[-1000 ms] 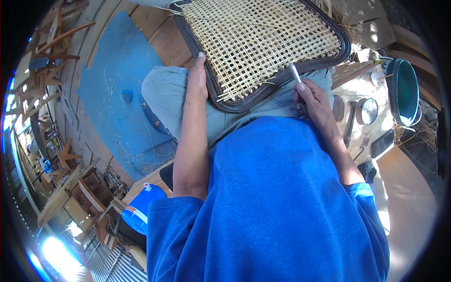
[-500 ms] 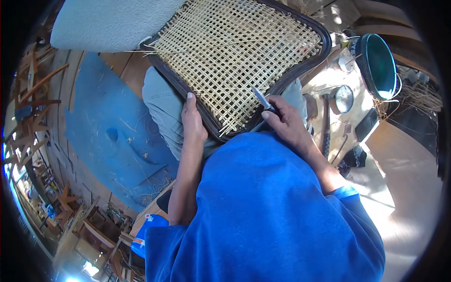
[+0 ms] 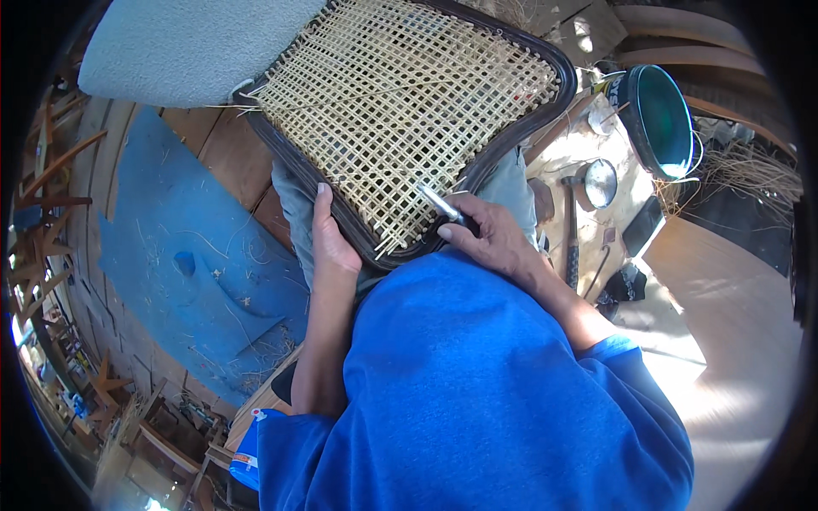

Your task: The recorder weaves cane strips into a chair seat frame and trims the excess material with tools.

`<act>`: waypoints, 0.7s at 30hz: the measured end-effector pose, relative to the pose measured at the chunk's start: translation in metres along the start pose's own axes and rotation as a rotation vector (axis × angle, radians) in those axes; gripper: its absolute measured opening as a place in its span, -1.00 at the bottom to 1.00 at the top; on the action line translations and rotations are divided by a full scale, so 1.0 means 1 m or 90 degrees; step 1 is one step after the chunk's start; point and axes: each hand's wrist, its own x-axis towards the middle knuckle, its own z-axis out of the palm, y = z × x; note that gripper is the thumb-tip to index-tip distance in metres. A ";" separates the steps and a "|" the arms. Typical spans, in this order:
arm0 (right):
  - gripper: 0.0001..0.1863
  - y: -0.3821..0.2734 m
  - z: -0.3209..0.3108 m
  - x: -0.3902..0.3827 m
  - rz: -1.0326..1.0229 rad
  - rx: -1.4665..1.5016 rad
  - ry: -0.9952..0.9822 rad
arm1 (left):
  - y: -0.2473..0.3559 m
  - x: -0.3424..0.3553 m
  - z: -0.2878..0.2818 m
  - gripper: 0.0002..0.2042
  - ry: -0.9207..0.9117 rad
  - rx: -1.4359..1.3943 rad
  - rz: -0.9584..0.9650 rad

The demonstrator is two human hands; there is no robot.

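Observation:
A dark wooden frame filled with woven cane mesh lies across my lap, its narrow end against my shirt. My left hand grips the frame's left edge near that end, thumb on top and fingers hidden beneath. In my right hand is a slim hand tool with a silvery metal shaft and a dark handle. Its tip points away and leftward over the cane near the right rail; whether it touches the strands I cannot tell. Loose cane ends stick out at the near corner.
On the right stand a dark bucket with a green inside and a round tin. A hammer and a phone-like dark slab lie there too. A blue sheet covers floorboards at left; a pale padded piece is beyond.
The whole scene has shifted slightly left in view. My right hand has moved the tool a little leftward and toward me over the cane. The left hand keeps its hold on the frame.

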 end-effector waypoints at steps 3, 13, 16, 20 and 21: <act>-0.60 -0.007 -0.007 -0.012 0.006 0.033 -0.012 | 0.001 -0.015 0.010 -0.46 -0.011 0.012 -0.001; -0.66 -0.008 -0.031 -0.029 0.046 0.011 -0.021 | 0.005 -0.020 -0.014 -0.48 -0.030 0.020 0.010; -0.66 -0.003 -0.031 -0.021 0.056 0.019 -0.031 | 0.005 -0.013 -0.021 -0.47 0.098 0.088 0.041; -0.70 0.000 -0.018 0.002 0.012 -0.003 -0.060 | 0.008 -0.013 -0.004 -0.56 0.172 0.410 0.199; -0.72 -0.001 -0.011 0.008 -0.024 0.004 -0.051 | 0.008 -0.017 0.004 -0.55 0.189 0.611 0.344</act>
